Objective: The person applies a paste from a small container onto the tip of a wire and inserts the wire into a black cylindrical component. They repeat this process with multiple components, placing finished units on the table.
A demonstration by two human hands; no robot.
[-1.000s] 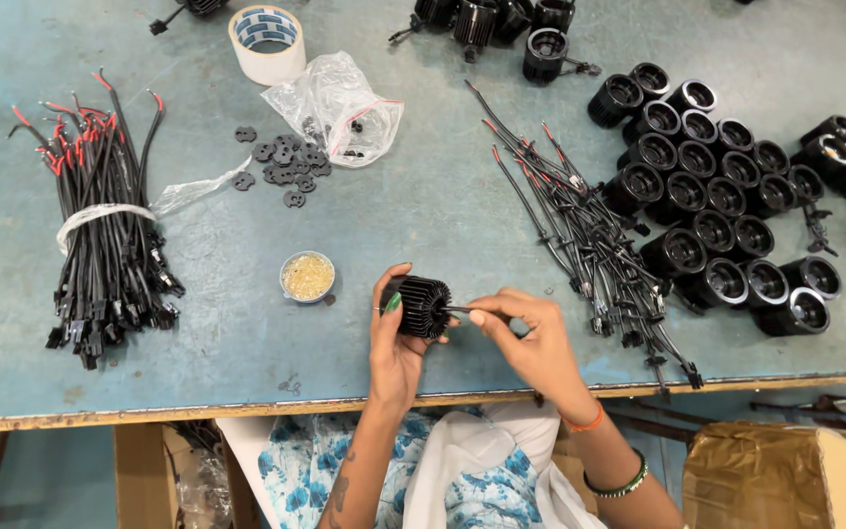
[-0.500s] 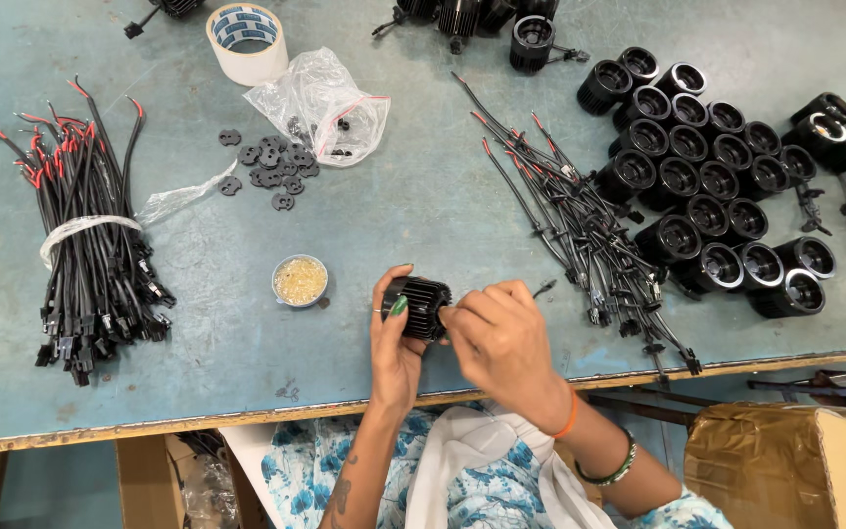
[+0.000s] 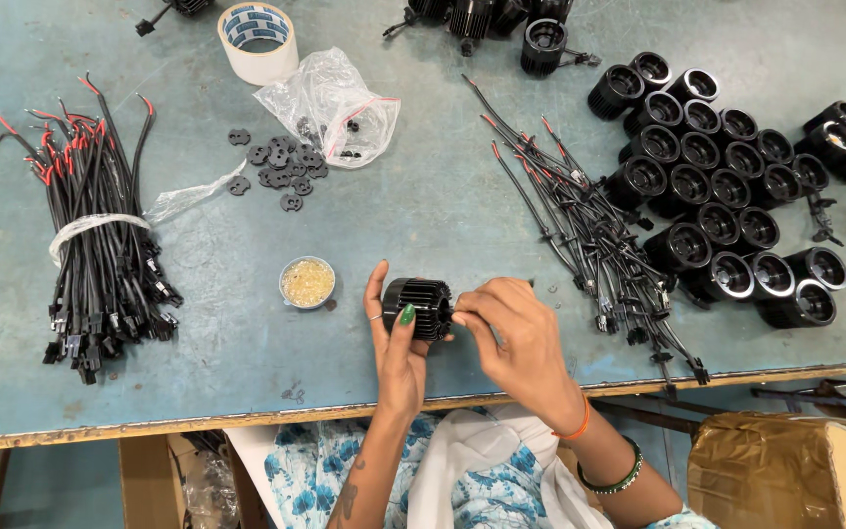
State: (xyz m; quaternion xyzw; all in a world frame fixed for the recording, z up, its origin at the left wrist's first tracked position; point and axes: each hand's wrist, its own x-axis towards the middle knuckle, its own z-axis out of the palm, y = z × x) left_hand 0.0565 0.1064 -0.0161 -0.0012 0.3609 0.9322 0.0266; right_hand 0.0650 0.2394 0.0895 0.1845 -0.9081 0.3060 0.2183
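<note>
My left hand grips a black ribbed cylindrical housing just above the table near its front edge. My right hand has its fingertips pinched against the right end of that housing; what it pinches is too small to see. A small round dish of yellowish small parts sits just left of my left hand. A loose pile of black cables with red tips lies right of my right hand.
A tied bundle of black and red wires lies at the left. Black flat discs, a clear plastic bag and a tape roll sit further back. Several black housings crowd the right. A cardboard box stands below the table edge.
My right hand has closed in on the housing's right end, fingers now pinched there. The housing has turned slightly in my left hand.
</note>
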